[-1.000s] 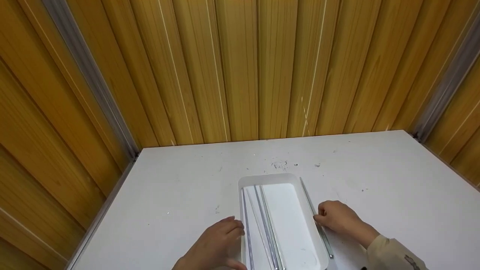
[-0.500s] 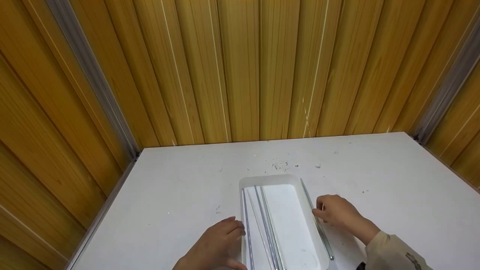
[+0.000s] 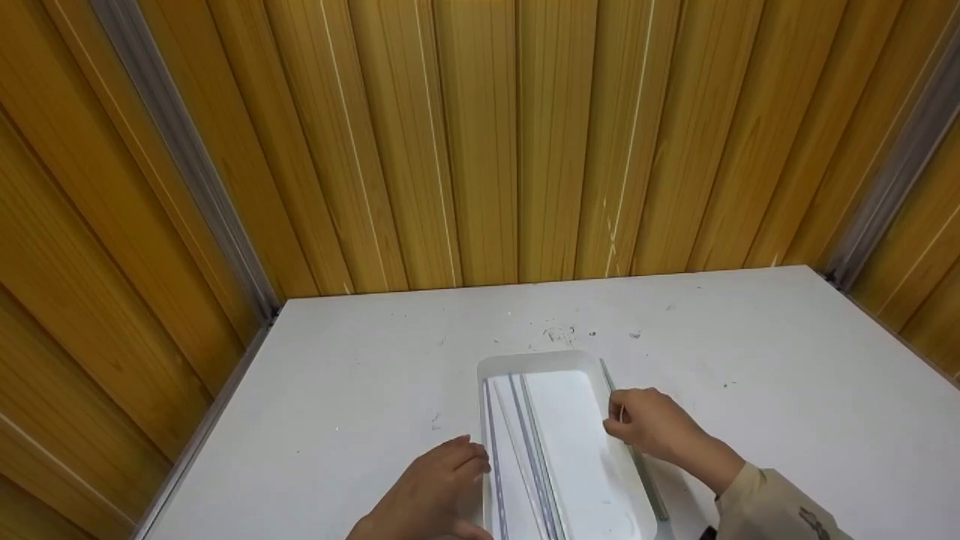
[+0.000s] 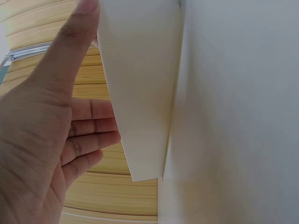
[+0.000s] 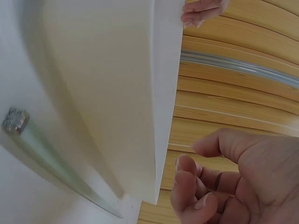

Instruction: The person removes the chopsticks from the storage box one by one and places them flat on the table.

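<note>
In the head view a white tray (image 3: 534, 363) lies on the table, with several thin long rods (image 3: 494, 450) inside, purplish, whitish and greenish. My left hand (image 3: 429, 484) rests its fingers on the tray's left rim; the left wrist view has the thumb and nearly straight fingers along that wall (image 4: 138, 84). Over the right rim hovers my right hand (image 3: 654, 424), fingers loosely curled. Nothing shows between its thumb and fingertips (image 5: 186, 164). Just outside the tray's right wall, partly covered by this hand, lies a clear greenish rod (image 3: 649, 486) with a rough, glittery end (image 5: 16, 120).
The white table (image 3: 360, 405) carries dark scuff marks (image 3: 560, 334) behind the tray. Wood-look panels (image 3: 480, 150) wall off the back and both sides, with grey metal posts (image 3: 187, 157) in the corners.
My right hand has moved left and slightly away from me, from beside the outer rod to over the tray's right rim. The left hand, tray and rods have stayed put.
</note>
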`<state>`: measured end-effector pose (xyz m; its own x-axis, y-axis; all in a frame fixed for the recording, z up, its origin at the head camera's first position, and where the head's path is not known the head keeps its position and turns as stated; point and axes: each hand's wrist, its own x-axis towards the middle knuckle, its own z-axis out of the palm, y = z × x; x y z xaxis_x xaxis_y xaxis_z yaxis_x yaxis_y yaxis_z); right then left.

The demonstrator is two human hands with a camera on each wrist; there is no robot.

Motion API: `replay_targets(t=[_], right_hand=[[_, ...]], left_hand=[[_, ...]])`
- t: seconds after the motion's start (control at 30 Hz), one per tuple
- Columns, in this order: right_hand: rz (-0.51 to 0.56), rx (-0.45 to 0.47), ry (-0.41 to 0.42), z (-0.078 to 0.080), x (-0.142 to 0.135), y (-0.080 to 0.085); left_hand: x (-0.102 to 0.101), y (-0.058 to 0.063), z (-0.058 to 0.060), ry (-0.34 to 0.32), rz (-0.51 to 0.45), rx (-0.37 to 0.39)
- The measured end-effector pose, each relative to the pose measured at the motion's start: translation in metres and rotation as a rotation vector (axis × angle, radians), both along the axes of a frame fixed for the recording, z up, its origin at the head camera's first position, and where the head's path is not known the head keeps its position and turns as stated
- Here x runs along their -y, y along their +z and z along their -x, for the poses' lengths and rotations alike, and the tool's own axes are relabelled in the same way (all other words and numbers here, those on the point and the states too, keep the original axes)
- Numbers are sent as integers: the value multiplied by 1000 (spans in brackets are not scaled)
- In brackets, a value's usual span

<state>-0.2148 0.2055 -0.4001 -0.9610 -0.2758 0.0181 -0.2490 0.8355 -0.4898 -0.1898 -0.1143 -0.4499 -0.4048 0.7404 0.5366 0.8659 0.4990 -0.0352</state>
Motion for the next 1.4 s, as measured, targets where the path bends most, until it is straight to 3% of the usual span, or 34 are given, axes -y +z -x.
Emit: replay_targets(t=[0.27, 0.53, 1.03, 1.4], right_hand=[[29, 24, 59, -1, 16, -6], [13, 1, 99, -3, 31, -15], [16, -2, 188, -10, 53, -30], [-27, 25, 168, -13, 64, -44]], left_hand=[[-1, -1, 1, -28, -31, 18], [-1, -2, 2, -19, -14, -56], [0, -1, 2, -22, -23, -58], [1, -3, 3, -45, -45, -75]])
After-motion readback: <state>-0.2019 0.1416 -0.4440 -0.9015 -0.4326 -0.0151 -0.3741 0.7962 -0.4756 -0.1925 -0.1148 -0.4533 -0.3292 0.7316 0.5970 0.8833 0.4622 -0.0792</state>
